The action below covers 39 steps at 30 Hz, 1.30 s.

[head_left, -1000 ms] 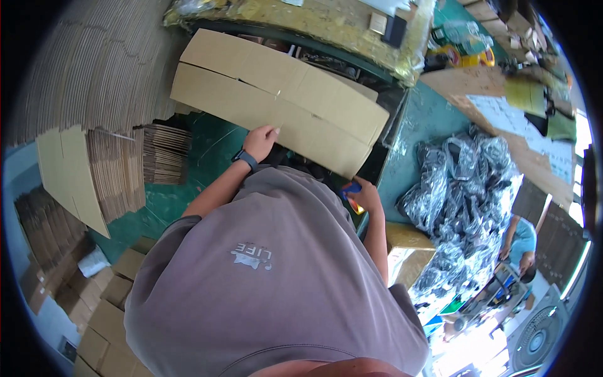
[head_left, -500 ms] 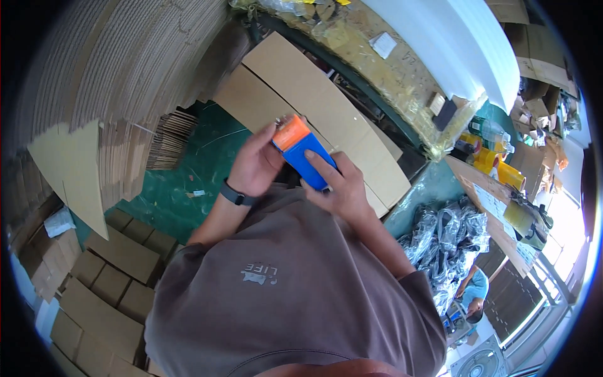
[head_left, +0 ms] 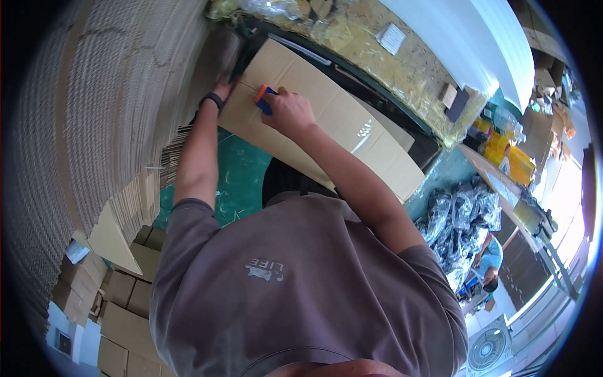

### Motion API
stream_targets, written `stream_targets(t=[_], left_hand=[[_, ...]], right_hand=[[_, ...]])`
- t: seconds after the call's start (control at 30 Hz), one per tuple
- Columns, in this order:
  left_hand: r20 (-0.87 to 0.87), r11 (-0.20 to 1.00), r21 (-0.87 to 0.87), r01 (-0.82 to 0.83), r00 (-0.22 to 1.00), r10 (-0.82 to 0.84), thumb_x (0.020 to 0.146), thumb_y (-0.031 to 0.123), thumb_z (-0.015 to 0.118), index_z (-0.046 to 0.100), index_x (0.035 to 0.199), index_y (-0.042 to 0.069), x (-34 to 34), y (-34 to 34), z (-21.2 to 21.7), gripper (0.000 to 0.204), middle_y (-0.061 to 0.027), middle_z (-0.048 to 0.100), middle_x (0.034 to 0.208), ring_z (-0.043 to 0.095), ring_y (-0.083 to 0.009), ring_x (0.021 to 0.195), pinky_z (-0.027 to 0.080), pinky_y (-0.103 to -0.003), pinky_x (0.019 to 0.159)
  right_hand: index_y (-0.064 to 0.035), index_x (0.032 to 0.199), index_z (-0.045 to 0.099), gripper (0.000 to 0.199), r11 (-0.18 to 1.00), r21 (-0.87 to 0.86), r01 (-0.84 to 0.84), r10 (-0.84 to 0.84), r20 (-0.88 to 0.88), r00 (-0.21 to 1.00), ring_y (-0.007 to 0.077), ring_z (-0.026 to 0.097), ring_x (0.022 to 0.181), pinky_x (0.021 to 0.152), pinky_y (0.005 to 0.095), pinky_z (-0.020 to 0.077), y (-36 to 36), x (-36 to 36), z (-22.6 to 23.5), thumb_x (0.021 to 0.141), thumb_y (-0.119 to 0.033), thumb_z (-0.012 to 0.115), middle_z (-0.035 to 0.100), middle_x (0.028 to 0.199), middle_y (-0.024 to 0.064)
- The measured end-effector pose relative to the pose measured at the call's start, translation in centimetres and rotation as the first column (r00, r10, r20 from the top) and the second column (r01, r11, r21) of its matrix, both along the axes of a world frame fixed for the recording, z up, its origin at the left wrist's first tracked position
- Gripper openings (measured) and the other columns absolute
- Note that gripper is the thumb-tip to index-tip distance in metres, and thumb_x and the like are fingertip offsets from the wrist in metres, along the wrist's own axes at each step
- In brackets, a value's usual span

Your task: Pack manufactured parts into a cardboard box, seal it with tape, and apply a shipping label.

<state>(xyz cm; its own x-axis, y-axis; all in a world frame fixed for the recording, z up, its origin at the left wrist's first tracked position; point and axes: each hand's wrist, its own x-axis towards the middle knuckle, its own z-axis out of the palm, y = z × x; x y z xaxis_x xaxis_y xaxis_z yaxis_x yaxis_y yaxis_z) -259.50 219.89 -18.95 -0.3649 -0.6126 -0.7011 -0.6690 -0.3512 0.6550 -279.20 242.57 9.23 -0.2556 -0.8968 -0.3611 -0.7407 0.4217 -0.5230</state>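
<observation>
A long brown cardboard box (head_left: 352, 135) lies across the green floor in front of me. My right hand (head_left: 287, 113) grips a blue and orange tape dispenser (head_left: 264, 98) and presses it on the box's top seam near its left end. My left hand (head_left: 223, 91), with a black band on the wrist, rests flat on the box's left end, just left of the dispenser. My grey shirt hides the near side of the box.
Tall stacks of flat corrugated cardboard (head_left: 107, 107) fill the left. Folded cartons (head_left: 125, 314) lie at lower left. Black bagged goods (head_left: 461, 217) are piled at right, with another person (head_left: 490, 264) beside them. A cluttered yellow-covered bench (head_left: 402, 69) runs behind the box. A fan (head_left: 490, 349) stands at lower right.
My hands held the dispenser up in front of my chest; now my right hand has lowered it onto the box's seam and my left hand has gone to the box's left end.
</observation>
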Motion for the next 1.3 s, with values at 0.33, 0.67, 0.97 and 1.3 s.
stream_targets(t=[0.33, 0.67, 0.97, 1.3], left_hand=[[0.407, 0.654, -0.702, 0.282, 0.912, 0.044, 0.109, 0.066, 0.046, 0.055, 0.157, 0.002, -12.2, 13.0, 11.9, 0.080, -0.0289, 0.060, 0.155, 0.059, -0.0468, 0.142, 0.046, -0.057, 0.118], [0.571, 0.170, -0.685, 0.709, 0.667, -0.479, 0.101, 0.054, 0.061, 0.036, 0.168, -0.002, -23.2, 60.9, 13.7, 0.091, -0.0251, 0.031, 0.178, 0.021, -0.0425, 0.167, 0.015, -0.063, 0.134], [0.514, 0.090, -0.720, 0.688, 0.616, -0.597, 0.104, 0.056, 0.059, 0.032, 0.169, -0.005, -25.7, 74.3, 14.4, 0.093, -0.0273, 0.025, 0.179, 0.017, -0.0446, 0.168, 0.010, -0.063, 0.134], [0.476, 0.114, -0.692, 0.713, 0.570, -0.669, 0.104, 0.046, 0.064, 0.036, 0.167, -0.004, -25.6, 72.1, 15.3, 0.085, -0.0271, 0.023, 0.179, 0.018, -0.0492, 0.165, 0.013, -0.062, 0.134]], right_hand=[[-0.0211, 0.145, 0.068, 0.059, 0.998, 0.019, 0.055, -0.056, 0.061, 0.997, 0.0356, 0.072, 0.109, 0.092, 0.0480, 0.0616, 30.8, -7.5, -0.2, 0.088, -0.030, 0.082, 0.068, 0.115, 0.0150], [-0.0198, 0.139, 0.072, 0.054, 0.991, 0.073, 0.111, -0.104, -0.088, 0.991, 0.0344, 0.073, 0.096, 0.083, 0.0462, 0.0628, 67.3, -16.2, 1.3, 0.086, -0.025, 0.084, 0.064, 0.102, 0.0122], [-0.0194, 0.138, 0.071, 0.054, 0.954, 0.241, 0.179, -0.174, -0.044, 0.984, 0.0382, 0.072, 0.109, 0.093, 0.0494, 0.0622, 87.5, -21.0, -2.3, 0.087, -0.025, 0.084, 0.068, 0.122, 0.0144], [-0.0050, 0.131, 0.074, 0.051, 0.811, 0.131, 0.571, -0.580, 0.044, 0.814, 0.0381, 0.071, 0.123, 0.104, 0.0501, 0.0594, 78.3, -20.0, -12.7, 0.086, -0.028, 0.083, 0.069, 0.141, 0.0204]])
